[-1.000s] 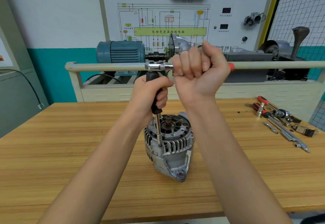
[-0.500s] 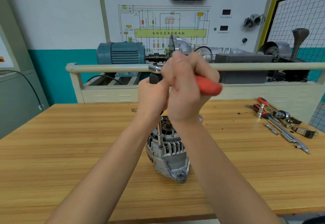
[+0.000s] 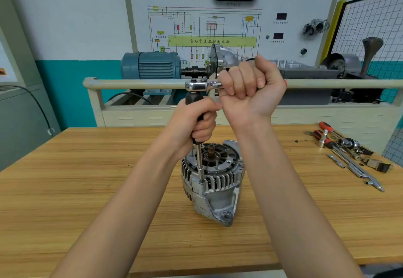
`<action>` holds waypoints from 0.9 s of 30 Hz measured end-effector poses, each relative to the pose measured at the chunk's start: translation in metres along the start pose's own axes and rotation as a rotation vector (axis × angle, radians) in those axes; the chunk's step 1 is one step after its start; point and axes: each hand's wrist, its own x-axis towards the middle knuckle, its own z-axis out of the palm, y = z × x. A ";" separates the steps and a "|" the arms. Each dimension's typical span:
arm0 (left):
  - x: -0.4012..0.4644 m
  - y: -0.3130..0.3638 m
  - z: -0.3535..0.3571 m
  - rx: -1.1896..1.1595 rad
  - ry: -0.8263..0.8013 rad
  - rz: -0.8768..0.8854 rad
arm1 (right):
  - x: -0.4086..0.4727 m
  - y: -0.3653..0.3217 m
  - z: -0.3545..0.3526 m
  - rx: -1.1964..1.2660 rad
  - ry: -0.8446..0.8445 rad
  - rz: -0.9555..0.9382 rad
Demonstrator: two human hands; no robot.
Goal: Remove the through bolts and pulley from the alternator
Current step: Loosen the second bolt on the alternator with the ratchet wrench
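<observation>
Gripping the ratchet [image 3: 204, 86], the right hand [image 3: 250, 87] had swung its handle rightward while the left hand [image 3: 194, 120] clasped the driver [image 3: 199, 157].

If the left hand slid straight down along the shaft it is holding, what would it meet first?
Probably the alternator. The left hand grips the black extension handle, and the thin shaft below it runs down into the housing's edge, with nothing between them.

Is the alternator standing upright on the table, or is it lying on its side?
Upright. The alternator stands on the wooden table with its shaft end pointing up, and the extension bar goes down into its rim.
</observation>
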 end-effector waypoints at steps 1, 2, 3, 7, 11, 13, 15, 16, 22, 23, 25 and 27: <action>0.001 -0.001 0.002 0.021 0.064 0.009 | -0.002 0.000 0.000 -0.038 -0.010 -0.030; 0.003 -0.002 0.005 0.036 0.137 0.020 | -0.004 0.002 0.000 -0.097 -0.031 -0.075; 0.005 -0.003 0.007 0.042 0.208 0.024 | -0.007 0.006 0.001 -0.175 -0.064 -0.137; 0.010 -0.007 0.018 0.210 0.464 0.098 | -0.022 0.030 0.007 -0.589 -0.151 -0.541; 0.007 -0.009 0.019 0.243 0.478 0.163 | -0.028 0.038 0.010 -0.717 -0.184 -0.619; 0.004 -0.007 0.010 0.082 0.362 0.115 | -0.023 0.030 0.012 -0.611 -0.172 -0.469; 0.002 -0.003 0.003 0.027 0.213 0.088 | -0.015 0.020 0.013 -0.467 -0.170 -0.283; 0.002 -0.002 0.000 0.013 0.157 0.083 | -0.011 0.014 0.013 -0.391 -0.151 -0.199; 0.001 -0.002 -0.007 -0.140 -0.068 0.001 | 0.001 0.003 0.006 -0.089 0.012 -0.009; 0.003 -0.003 -0.007 -0.128 -0.038 -0.003 | -0.001 0.003 0.005 -0.108 0.007 -0.036; 0.005 -0.005 -0.002 -0.061 0.098 0.026 | -0.006 0.008 0.004 -0.223 -0.053 -0.132; 0.007 -0.008 0.006 0.004 0.259 0.074 | -0.014 0.019 0.007 -0.393 -0.138 -0.297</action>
